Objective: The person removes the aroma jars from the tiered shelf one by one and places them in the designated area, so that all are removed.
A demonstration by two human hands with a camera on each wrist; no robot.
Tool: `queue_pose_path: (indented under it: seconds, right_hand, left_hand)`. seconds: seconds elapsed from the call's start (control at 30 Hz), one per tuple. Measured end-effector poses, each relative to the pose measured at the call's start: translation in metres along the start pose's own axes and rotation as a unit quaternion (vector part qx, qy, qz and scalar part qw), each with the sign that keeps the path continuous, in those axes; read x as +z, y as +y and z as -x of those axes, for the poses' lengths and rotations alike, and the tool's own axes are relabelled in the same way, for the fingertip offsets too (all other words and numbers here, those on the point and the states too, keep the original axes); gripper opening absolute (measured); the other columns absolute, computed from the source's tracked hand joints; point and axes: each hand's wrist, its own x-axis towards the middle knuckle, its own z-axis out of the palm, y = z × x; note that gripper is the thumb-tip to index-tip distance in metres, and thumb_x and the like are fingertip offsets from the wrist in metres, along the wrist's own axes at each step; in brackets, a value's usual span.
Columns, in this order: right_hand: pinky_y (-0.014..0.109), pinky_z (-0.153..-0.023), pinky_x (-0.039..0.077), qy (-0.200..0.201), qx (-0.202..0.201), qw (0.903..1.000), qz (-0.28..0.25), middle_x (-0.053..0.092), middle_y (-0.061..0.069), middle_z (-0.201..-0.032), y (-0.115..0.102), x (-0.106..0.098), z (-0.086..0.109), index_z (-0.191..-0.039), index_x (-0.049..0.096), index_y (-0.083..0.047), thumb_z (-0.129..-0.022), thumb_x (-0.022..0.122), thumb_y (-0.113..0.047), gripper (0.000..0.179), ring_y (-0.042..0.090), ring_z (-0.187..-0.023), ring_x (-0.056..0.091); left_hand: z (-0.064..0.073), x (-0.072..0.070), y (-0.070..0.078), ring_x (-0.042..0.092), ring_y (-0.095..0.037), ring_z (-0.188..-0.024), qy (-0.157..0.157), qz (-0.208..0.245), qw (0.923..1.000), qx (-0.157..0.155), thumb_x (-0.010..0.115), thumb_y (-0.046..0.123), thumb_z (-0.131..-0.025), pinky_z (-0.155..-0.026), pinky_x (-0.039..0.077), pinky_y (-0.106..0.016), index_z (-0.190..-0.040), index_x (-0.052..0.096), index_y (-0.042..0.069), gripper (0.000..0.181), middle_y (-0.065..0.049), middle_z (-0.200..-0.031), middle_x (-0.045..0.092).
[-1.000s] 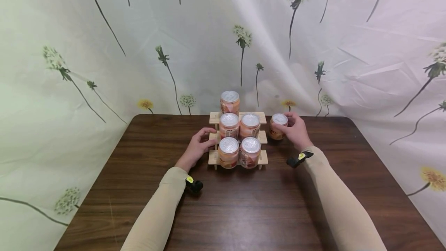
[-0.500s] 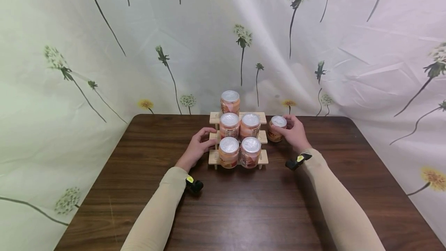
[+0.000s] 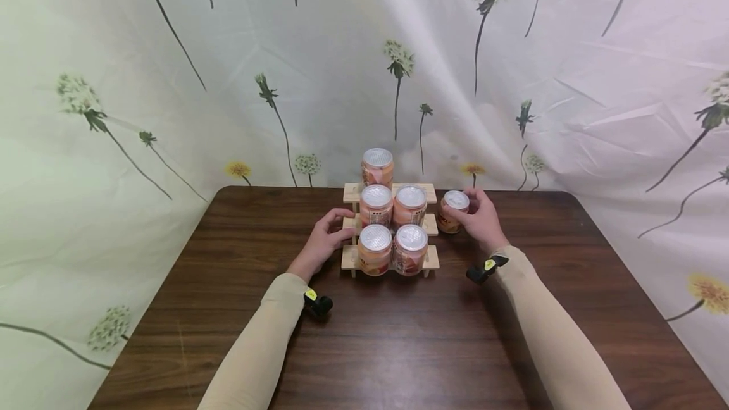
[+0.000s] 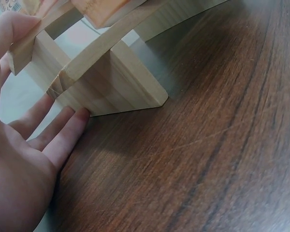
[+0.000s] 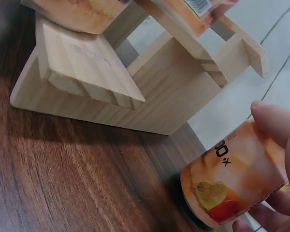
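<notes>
My right hand [image 3: 481, 220] grips an orange-labelled can [image 3: 454, 212] with a silver lid, just right of a three-step wooden rack [image 3: 431, 257]. In the right wrist view the can [image 5: 234, 169] is beside the rack's side panel; whether its base touches the table I cannot tell. On the rack, one similar can [image 3: 377, 169] stands at the left of the top step. Two more fill the middle step, and a pair stands on the bottom step. My left hand [image 3: 321, 242] holds the rack's left end at the middle step, with several fingers [image 4: 67, 137] against its side panel.
The rack stands on a dark wooden table [image 3: 376, 347], towards the far edge. Behind it hangs a pale cloth [image 3: 336, 81] printed with dandelions. Each wrist wears a small black camera, the left one [image 3: 317, 304] and the right one [image 3: 484, 271].
My right hand has moved the can slightly left, closer to the rack, and it has then stayed nearly still. The left hand and the rack have kept their place.
</notes>
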Motion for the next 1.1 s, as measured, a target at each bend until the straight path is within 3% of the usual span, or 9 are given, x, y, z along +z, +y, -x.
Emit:
queue_pose_path:
  seconds: [0.17,0.6,0.83,1.1]
  right_hand:
    - [0.055,-0.110,0.045,-0.009,-0.012,0.9990,0.042,0.051,0.027,-0.150,-0.008,-0.006,0.002,-0.149,0.042,-0.002,-0.092,0.082,-0.040,0.080,0.040,-0.134,0.052]
    - [0.053,-0.121,0.034,0.025,-0.080,0.9953,0.048,0.047,0.020,-0.158,-0.056,-0.016,0.000,-0.153,0.046,-0.003,-0.096,0.074,-0.051,0.080,0.036,-0.150,0.040]
    - [0.055,-0.122,0.033,0.004,-0.116,0.9930,0.021,0.049,0.016,-0.158,-0.080,-0.007,-0.002,-0.153,0.048,-0.007,-0.096,0.077,-0.046,0.074,0.034,-0.149,0.042]
    - [0.054,-0.123,0.032,-0.049,-0.142,0.9887,0.005,0.050,0.015,-0.157,-0.111,0.012,-0.001,-0.155,0.047,-0.011,-0.098,0.075,-0.040,0.070,0.035,-0.148,0.043]
  left_hand:
    - [0.001,0.001,-0.001,0.061,-0.022,-0.111,-0.003,-0.002,1.0000,-0.001,0.071,0.013,-0.102,-0.094,0.059,-0.044,-0.138,0.057,0.008,0.039,-0.018,-0.138,0.055]
    - [-0.001,0.000,-0.004,0.064,-0.018,-0.106,-0.002,0.002,0.9999,0.013,0.070,0.010,-0.101,-0.086,0.060,-0.035,-0.135,0.057,0.006,0.036,-0.023,-0.135,0.057]
    - [-0.002,-0.001,-0.005,0.064,-0.018,-0.105,-0.003,0.002,0.9998,0.019,0.070,0.010,-0.101,-0.087,0.060,-0.035,-0.135,0.057,0.005,0.036,-0.022,-0.134,0.057]
    - [-0.001,0.000,-0.004,0.064,-0.018,-0.106,-0.002,0.004,0.9998,0.018,0.070,0.009,-0.101,-0.087,0.060,-0.036,-0.134,0.058,0.005,0.036,-0.023,-0.136,0.056]
